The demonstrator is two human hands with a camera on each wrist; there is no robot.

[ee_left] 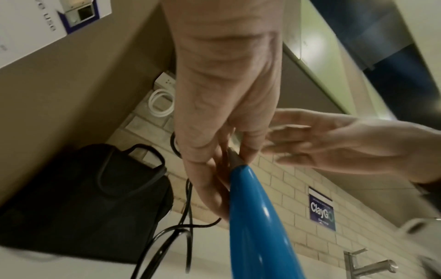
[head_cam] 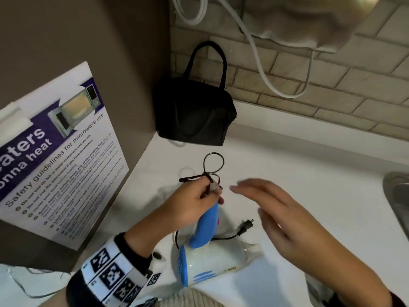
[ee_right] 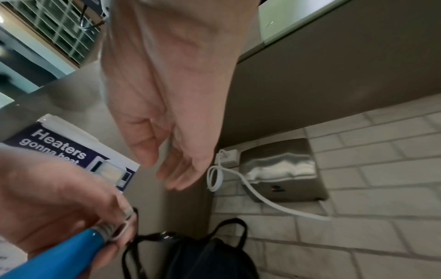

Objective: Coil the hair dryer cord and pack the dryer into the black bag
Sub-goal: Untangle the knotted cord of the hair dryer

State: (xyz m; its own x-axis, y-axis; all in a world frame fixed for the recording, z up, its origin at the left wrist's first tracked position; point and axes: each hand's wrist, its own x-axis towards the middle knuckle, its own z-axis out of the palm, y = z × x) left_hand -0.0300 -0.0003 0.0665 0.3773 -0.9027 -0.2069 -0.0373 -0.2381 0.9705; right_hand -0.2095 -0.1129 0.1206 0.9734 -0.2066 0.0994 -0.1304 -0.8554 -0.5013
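Observation:
A white and blue hair dryer (head_cam: 215, 260) lies on the white counter (head_cam: 309, 165) with its blue handle (head_cam: 208, 224) pointing away from me. My left hand (head_cam: 190, 204) grips the handle's top end together with loops of the black cord (head_cam: 213, 165). The blue handle (ee_left: 257, 222) and dangling cord (ee_left: 167, 245) fill the left wrist view. The plug (head_cam: 246, 226) lies on the counter to the right of the handle. My right hand (head_cam: 285, 220) hovers open just right of the left, holding nothing. The black bag (head_cam: 194, 111) stands in the back corner with its handles up.
A microwave safety poster (head_cam: 59, 156) leans against the brown panel on the left. A steel sink (head_cam: 398, 207) edges the counter at right. On the tiled wall hang a paper towel dispenser (ee_right: 281, 169) and a white cable (head_cam: 261, 63). A tap (ee_left: 372, 264) shows in the left wrist view.

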